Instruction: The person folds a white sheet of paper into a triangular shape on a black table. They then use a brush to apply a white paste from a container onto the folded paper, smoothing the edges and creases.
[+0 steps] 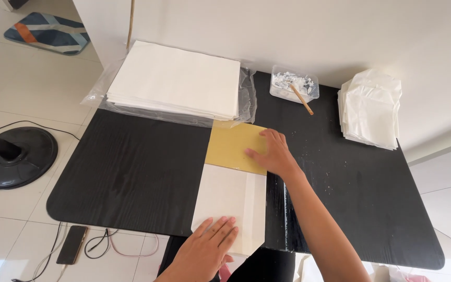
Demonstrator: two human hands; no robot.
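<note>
Both hands lie flat and open-palmed: the left hand (208, 244) presses the white sheet's (228, 201) near end, the right hand (271, 154) rests on the yellow board (232, 146) beyond, on the black surface (131, 172).

Bright, even daylight, soft shadows, sharp focus, slight wide-angle bending at edges.

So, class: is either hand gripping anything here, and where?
Neither grips. Left hand presses flat on the white paper sheet's near end; right hand on the yellow card's right edge.
</note>
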